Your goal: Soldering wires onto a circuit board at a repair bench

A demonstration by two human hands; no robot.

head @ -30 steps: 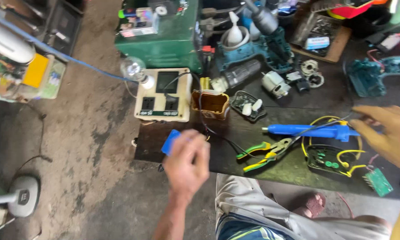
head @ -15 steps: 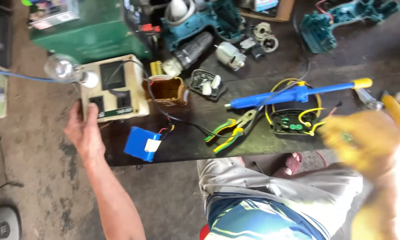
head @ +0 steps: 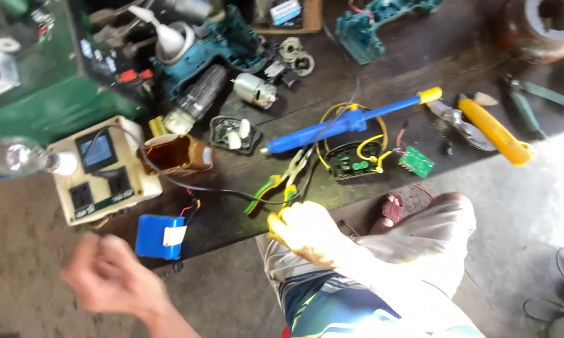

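Change since earlier frame: the left hand (head: 109, 280) had left the cream socket box (head: 100, 170) and dropped off the front edge of the workbench (head: 432, 50); the right hand (head: 307, 231), formerly blurred at the right, had come in to the pliers (head: 279, 184).
Left hand: blurred in motion, below the front-left corner of the workbench, touching nothing; finger spread could not be told.
Blue battery pack (head: 160, 236): lay at the front edge, just right of the left hand, red and black leads running up from it.
Socket box: stood at the left edge, a clear bulb (head: 20, 155) projecting from its left side.
Brown transformer (head: 178, 154): just right of the socket box, a black cord crossing in front of it.
Pliers: green-and-yellow handles, lying near the front edge at mid-bench, jaws pointing towards the blue soldering tool (head: 351, 121).
Right hand: closed on a yellow handle end of the pliers at the front edge.
Obstructions: yellow wires and a small circuit board (head: 416, 161) lay close right of the pliers; the black cord ran across their handles.
Far right: a yellow-handled tool (head: 495, 131) lay near the right edge.
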